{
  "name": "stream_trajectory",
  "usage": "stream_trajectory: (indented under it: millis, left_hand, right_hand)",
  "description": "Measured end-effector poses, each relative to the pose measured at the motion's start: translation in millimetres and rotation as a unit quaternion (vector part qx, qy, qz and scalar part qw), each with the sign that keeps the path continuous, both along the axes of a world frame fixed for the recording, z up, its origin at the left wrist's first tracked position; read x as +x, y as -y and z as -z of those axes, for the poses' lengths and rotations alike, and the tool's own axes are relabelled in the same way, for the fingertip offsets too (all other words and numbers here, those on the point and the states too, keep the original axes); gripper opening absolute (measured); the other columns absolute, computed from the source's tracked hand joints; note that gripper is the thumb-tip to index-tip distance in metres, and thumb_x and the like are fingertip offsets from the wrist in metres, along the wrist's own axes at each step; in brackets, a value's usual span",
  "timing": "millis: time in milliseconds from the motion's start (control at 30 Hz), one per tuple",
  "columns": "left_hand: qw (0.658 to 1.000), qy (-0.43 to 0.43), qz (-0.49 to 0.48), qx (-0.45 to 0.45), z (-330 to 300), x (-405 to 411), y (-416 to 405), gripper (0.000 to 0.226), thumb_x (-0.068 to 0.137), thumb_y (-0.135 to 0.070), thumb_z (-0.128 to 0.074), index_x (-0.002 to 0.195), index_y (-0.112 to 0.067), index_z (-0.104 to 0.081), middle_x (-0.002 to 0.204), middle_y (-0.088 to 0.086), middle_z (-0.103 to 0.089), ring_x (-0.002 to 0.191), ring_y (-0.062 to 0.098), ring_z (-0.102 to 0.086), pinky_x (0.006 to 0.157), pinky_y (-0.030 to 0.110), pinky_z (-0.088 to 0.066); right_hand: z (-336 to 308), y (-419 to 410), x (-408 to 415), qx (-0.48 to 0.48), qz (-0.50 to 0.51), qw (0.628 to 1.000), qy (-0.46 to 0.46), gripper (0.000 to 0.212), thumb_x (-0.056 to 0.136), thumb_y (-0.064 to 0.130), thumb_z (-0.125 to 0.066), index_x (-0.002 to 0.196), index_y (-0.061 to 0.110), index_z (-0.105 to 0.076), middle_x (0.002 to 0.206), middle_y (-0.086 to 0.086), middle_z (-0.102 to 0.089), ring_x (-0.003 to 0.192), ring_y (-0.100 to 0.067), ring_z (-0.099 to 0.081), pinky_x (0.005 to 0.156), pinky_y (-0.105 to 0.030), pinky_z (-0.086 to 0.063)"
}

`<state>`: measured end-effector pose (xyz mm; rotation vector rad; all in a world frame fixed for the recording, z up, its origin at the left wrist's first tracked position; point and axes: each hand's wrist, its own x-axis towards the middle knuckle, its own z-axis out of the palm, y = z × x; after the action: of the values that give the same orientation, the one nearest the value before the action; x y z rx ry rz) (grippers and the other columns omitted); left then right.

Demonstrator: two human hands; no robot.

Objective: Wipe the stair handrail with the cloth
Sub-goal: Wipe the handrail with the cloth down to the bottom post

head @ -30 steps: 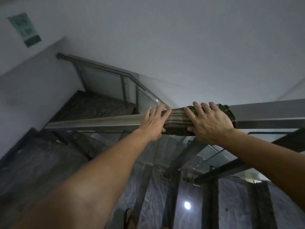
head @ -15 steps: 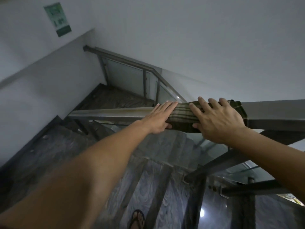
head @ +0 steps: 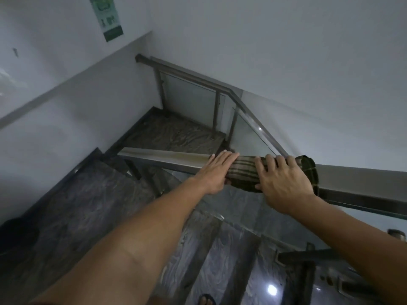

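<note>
A dark green plaid cloth (head: 243, 171) is wrapped over the flat metal stair handrail (head: 167, 156), which runs from left of centre to the right edge. My left hand (head: 217, 172) lies on the cloth's left end, fingers flat on top and thumb under the rail. My right hand (head: 280, 183) presses on the cloth's right part, fingers spread over the top and thumb below. A fold of cloth sticks out beyond my right hand.
Dark marbled steps (head: 83, 194) descend below the rail. A second handrail with glass panels (head: 191, 95) runs down along the far flight. White walls surround the stairwell, with a green sign (head: 108, 17) upper left. A sandalled foot (head: 207, 300) shows at the bottom.
The view has swung left and tilted, so the rail now slopes down to the right. Both hands have stayed on the cloth, close together on the rail.
</note>
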<state>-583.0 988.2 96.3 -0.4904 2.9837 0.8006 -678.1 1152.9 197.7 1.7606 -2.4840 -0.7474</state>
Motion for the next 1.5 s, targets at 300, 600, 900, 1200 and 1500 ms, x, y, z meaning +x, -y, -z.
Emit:
stream_trajectory:
  millis: [300,600,900,1200,1500]
  left_hand:
    - [1.0,0.007,0.011,-0.012,71,40,98,0.086,0.085,-0.009,-0.059,0.152,-0.015,-0.004,0.16,0.006,-0.01,0.15,0.023,0.001,0.122,0.044,-0.001]
    - [1.0,-0.021,0.005,-0.008,147,85,191,0.085,0.088,-0.008,-0.054,0.152,-0.017,0.0,0.162,0.005,-0.004,0.15,0.022,0.004,0.121,0.043,0.001]
    - [1.0,0.005,0.017,0.008,185,104,254,0.088,0.089,-0.017,-0.059,0.152,-0.016,0.002,0.162,0.005,0.005,0.149,0.021,0.008,0.121,0.043,0.002]
    - [1.0,0.005,0.017,0.004,248,134,342,0.095,0.085,-0.026,-0.066,0.153,-0.018,0.0,0.163,0.004,0.001,0.149,0.019,0.007,0.121,0.042,0.004]
    - [1.0,0.025,0.011,-0.002,304,173,428,0.091,0.086,-0.02,-0.062,0.152,-0.016,0.0,0.162,0.005,-0.001,0.15,0.02,0.005,0.122,0.043,0.0]
  right_hand:
    - [77,96,40,-0.021,0.004,1.0,-0.013,0.071,0.091,0.052,-0.035,0.144,0.007,-0.019,0.137,-0.021,-0.042,0.118,-0.039,-0.046,0.102,-0.053,-0.035]
    - [145,189,84,-0.021,0.008,0.999,-0.04,0.07,0.09,0.054,-0.033,0.144,0.012,-0.02,0.138,-0.017,-0.043,0.119,-0.035,-0.048,0.103,-0.05,-0.037]
    - [181,247,105,-0.006,-0.001,1.0,-0.023,0.07,0.092,0.053,-0.032,0.146,0.012,-0.015,0.147,-0.018,-0.033,0.128,-0.036,-0.04,0.107,-0.051,-0.034]
    - [237,329,138,-0.014,-0.001,1.0,-0.004,0.071,0.094,0.051,-0.032,0.147,0.009,-0.013,0.151,-0.022,-0.026,0.132,-0.039,-0.034,0.11,-0.052,-0.029]
    - [300,421,173,-0.003,-0.001,1.0,0.011,0.068,0.096,0.045,-0.033,0.147,0.006,-0.011,0.149,-0.025,-0.028,0.129,-0.043,-0.036,0.108,-0.053,-0.029]
